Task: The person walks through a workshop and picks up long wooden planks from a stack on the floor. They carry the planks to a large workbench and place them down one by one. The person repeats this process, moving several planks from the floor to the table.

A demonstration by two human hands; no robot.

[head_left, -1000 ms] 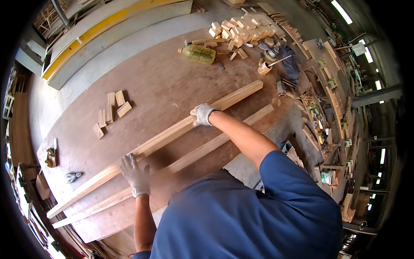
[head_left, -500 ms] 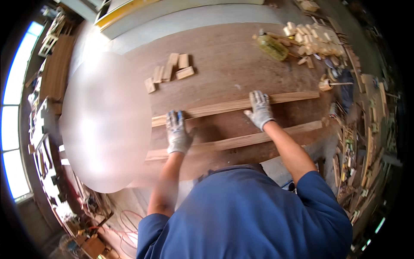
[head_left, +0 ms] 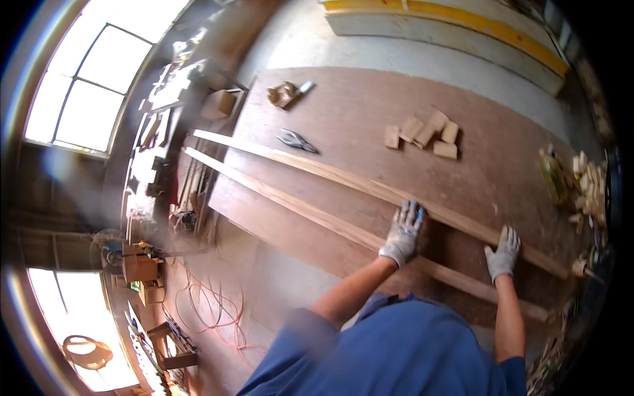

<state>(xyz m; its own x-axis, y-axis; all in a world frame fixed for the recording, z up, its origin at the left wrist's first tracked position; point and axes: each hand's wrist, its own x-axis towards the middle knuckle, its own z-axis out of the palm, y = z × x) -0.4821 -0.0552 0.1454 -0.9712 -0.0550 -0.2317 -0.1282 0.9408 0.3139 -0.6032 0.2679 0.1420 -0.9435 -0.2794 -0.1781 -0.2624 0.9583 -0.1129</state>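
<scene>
Two long wooden strips lie roughly side by side across a brown board table (head_left: 264, 99), a far strip (head_left: 330, 173) and a near strip (head_left: 290, 206). Grey-white work gloves cover both my hands. With fingers stretched out, my left hand (head_left: 403, 236) rests its bluish fingertips at the edge of the far strip. My right hand (head_left: 504, 254) lies farther right, its fingers extended over that same strip and the thumb apart. Neither hand wraps round the wood. A pair of pliers (head_left: 297, 141) lies beyond the far strip, toward its left end.
Several short wooden blocks (head_left: 422, 132) lie beyond the strips. More blocks (head_left: 592, 185) are heaped at the right beside a yellow-green bottle (head_left: 553, 177). A small opened box (head_left: 284, 96) sits at the far left. Red cords (head_left: 214, 317) trail over the floor.
My view has swung left, so the table and hands appear farther right. The strips' left ends, pliers and small box now show. Both hands remain at the far strip, fingers still stretched.
</scene>
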